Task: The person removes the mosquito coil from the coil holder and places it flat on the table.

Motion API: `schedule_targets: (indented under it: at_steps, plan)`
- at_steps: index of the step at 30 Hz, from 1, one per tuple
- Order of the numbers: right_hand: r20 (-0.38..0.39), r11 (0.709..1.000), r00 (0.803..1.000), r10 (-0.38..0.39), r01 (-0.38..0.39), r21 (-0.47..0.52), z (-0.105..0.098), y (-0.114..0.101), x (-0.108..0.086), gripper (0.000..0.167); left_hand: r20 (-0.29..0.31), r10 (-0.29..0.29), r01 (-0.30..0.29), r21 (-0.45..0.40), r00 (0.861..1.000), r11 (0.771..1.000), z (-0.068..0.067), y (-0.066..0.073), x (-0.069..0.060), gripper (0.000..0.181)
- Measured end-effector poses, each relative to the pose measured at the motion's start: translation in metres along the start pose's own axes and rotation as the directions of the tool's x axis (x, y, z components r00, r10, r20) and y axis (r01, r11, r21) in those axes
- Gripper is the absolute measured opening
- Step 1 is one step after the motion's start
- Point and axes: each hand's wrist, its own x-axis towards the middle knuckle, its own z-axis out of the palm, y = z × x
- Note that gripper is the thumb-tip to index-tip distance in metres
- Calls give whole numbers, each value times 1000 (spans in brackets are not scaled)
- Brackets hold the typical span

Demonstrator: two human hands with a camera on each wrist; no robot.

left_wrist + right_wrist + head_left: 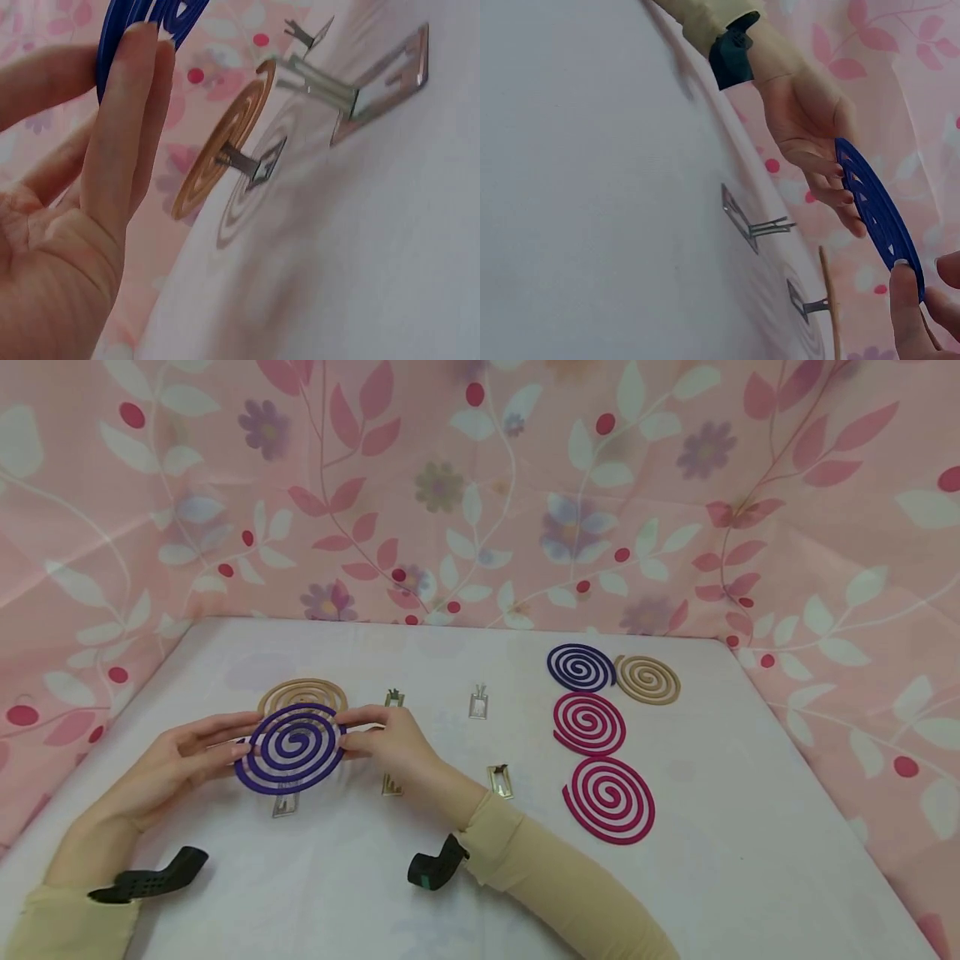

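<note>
A purple mosquito coil (298,744) is held up between both hands above the table. My left hand (167,766) pinches its left edge between thumb and fingers. On its right edge, the fingertips of my right hand (399,746) pinch it too. Seen edge-on in the right wrist view, the coil (883,211) is tilted between the two hands. Just beneath it on the table stands a metal coil stand (285,803), partly hidden. Behind, a tan coil (302,682) sits raised on another stand, whose prong (238,159) shows in the left wrist view.
More metal stands lie about the middle, among them a silver one (478,703) and a gold one (499,782). On the right lie a purple coil (578,668), a tan coil (647,676) and two pink coils, the nearer pink coil (611,791) being larger in view.
</note>
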Motion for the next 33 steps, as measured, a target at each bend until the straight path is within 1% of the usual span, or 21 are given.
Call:
schedule_targets:
  at_steps: [2,4,6,8,10,11,17,20,21,25,27,29,33]
  plan:
    - [-1,1000,1000,-7,7,16,-8,-6,-1,28,-33,-6,4,-61,999,998,7,4,5,42]
    - [-7,1000,1000,-17,17,24,-17,-12,-3,28,-57,-21,14,-130,998,991,14,8,11,41]
    - [-14,999,1000,-18,19,45,-25,-16,-5,28,-61,-34,20,-220,998,975,21,11,16,39]
    - [-18,999,1000,-23,24,43,-34,-18,-6,29,-50,-41,25,-291,998,956,28,13,21,37]
    - [-25,999,999,-32,33,35,-42,-18,-8,29,-36,-41,26,-347,998,938,36,15,26,37]
    - [-29,999,999,-38,38,32,-46,-18,-8,29,-35,-42,27,-359,999,933,40,16,28,37]
    - [-53,999,998,-47,47,1,-71,-16,-14,29,-26,-27,16,-344,999,939,70,24,37,40]
    - [-59,999,997,-45,45,1,-83,-17,-20,30,-39,-20,5,-341,999,940,85,27,41,40]
    - [-64,999,997,-44,44,3,-87,-17,-23,30,-47,-22,5,-331,999,944,90,29,43,40]
    - [-94,999,995,-36,36,2,-102,-19,-32,30,-83,-62,33,-307,995,951,109,32,49,38]
    - [-109,1000,994,-27,28,6,-108,-19,-36,30,-102,-86,51,-309,991,950,117,33,52,37]
    - [-116,1000,993,-24,26,9,-113,-18,-40,30,-123,-112,70,-305,986,950,124,34,56,40]
    - [-137,1000,990,-17,19,17,-120,-15,-45,30,-142,-125,80,-290,982,954,134,33,62,52]
